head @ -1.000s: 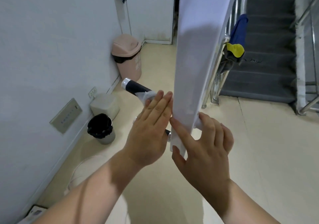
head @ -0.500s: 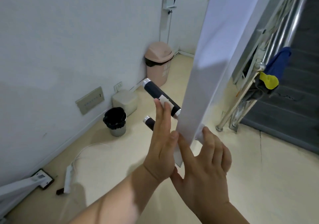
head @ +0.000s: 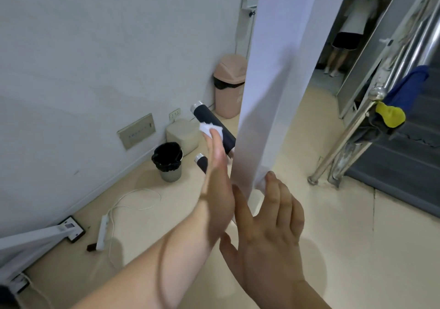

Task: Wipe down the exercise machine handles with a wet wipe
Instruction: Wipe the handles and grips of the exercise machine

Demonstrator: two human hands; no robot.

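A white upright post (head: 273,94) of the exercise machine fills the middle of the view. Two black foam handles stick out from it to the left, an upper handle (head: 206,116) and a shorter-looking lower handle (head: 201,162). My left hand (head: 215,189) reaches forward with its fingers straight and presses a crumpled white wet wipe (head: 206,127) against the upper handle near its middle. My right hand (head: 269,232) wraps its fingers around the post's lower end. My left hand hides part of the lower handle.
A pink swing-top bin (head: 229,87), a cream box (head: 182,132) and a small black-lined bin (head: 167,161) stand along the left wall. A power strip with cable (head: 102,232) lies on the floor. Steel stair railing (head: 352,139) with a blue-yellow cloth (head: 390,113) is right. A person (head: 352,23) stands in the far doorway.
My left hand has slid outward along the upper handle with the wipe, away from the post. My right hand has stayed on the post's lower end. The view has swung left.
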